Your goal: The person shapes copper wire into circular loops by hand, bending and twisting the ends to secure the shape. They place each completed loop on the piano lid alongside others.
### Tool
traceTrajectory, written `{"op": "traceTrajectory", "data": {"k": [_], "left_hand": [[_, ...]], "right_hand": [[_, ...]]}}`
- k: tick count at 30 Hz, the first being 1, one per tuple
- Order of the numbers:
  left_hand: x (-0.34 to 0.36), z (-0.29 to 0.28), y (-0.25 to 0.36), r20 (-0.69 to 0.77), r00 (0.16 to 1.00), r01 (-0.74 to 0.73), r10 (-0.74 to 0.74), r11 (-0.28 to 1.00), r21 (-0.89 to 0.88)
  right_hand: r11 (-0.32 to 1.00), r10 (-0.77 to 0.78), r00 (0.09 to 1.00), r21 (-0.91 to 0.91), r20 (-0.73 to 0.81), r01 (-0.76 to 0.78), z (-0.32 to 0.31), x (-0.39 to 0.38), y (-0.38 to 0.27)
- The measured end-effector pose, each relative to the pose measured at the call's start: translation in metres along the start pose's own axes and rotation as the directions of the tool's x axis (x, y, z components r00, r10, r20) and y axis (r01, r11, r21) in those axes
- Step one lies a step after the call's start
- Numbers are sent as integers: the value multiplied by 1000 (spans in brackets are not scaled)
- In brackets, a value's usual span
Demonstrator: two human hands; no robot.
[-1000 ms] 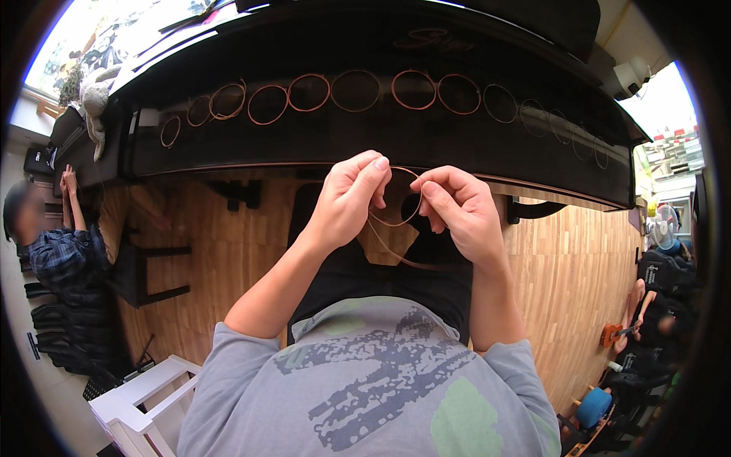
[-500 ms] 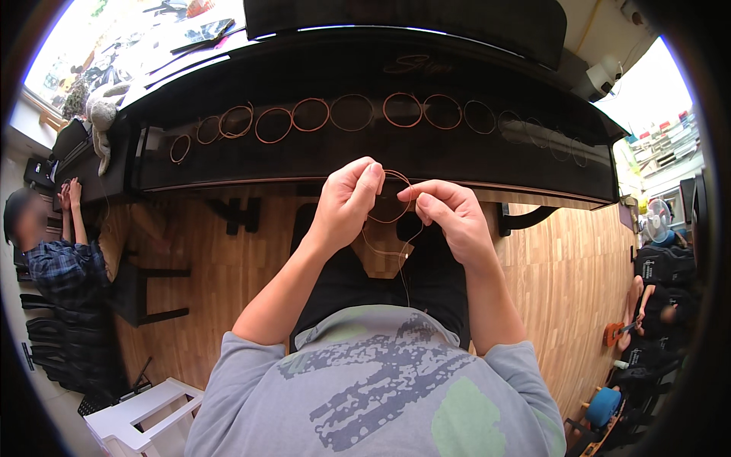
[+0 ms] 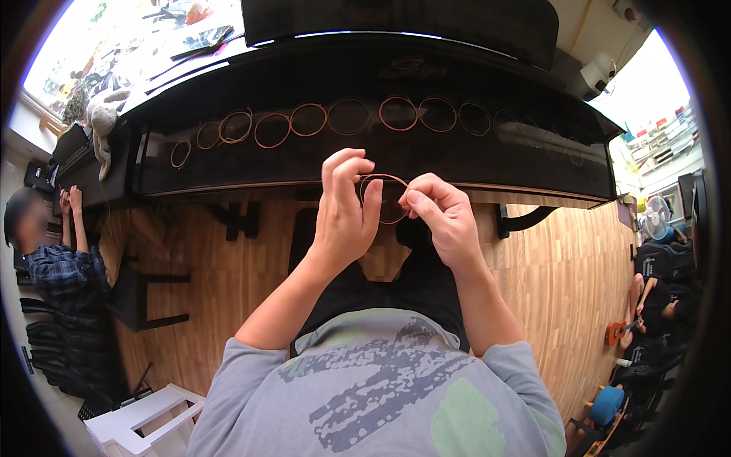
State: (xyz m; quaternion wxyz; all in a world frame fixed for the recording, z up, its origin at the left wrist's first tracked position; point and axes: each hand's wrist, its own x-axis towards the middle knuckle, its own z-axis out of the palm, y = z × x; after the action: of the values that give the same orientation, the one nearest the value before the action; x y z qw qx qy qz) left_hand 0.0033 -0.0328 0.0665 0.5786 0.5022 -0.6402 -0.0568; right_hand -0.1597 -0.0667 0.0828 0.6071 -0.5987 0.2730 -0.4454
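A thin copper-coloured coiled string (image 3: 387, 175) hangs between my hands, just in front of the black piano's near edge. My right hand (image 3: 444, 212) pinches the right side of the coil between thumb and bent forefinger. My left hand (image 3: 345, 204) is at the coil's left side, fingers raised and thumb apart. The coil passes by its fingers; whether they touch it is hard to tell. Beyond, a row of similar coiled strings (image 3: 380, 113) lies across the dark piano top (image 3: 251, 169), copper-coloured towards the left and middle, thinner and paler at the right.
A person in a checked shirt (image 3: 57, 266) sits at the left by a black stool (image 3: 156, 297). At lower left stands a white slatted piece of furniture (image 3: 145, 415). Far right, people in black sit near a small orange guitar-shaped instrument (image 3: 614, 333) and a fan (image 3: 656, 218).
My left hand has loosened its pinch and spread its fingers. My right fingers have closed on the coil's side. The long loose end that hung below no longer shows.
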Motion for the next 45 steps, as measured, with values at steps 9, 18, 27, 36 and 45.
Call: {"op": "traceTrajectory", "data": {"k": [9,18,27,36,45], "left_hand": [[0,-7,-3,126,974,-213,191,957,199],[9,-12,11,235,949,229,-209,972,-61],[7,-16,14,180,964,214,-193,971,-107],[4,-19,19,136,909,280,-394,335,-899],[1,-36,31,434,890,456,-140,254,-853]], "right_hand": [[972,-127,990,-209,-69,110,9,1,4],[638,-377,912,-668,162,382,21,3,-5],[379,-424,849,-790,315,482,27,-1,-5],[725,-264,953,-622,146,296,19,-17,-5],[795,43,997,-606,67,6,-4,-10,-23]]}}
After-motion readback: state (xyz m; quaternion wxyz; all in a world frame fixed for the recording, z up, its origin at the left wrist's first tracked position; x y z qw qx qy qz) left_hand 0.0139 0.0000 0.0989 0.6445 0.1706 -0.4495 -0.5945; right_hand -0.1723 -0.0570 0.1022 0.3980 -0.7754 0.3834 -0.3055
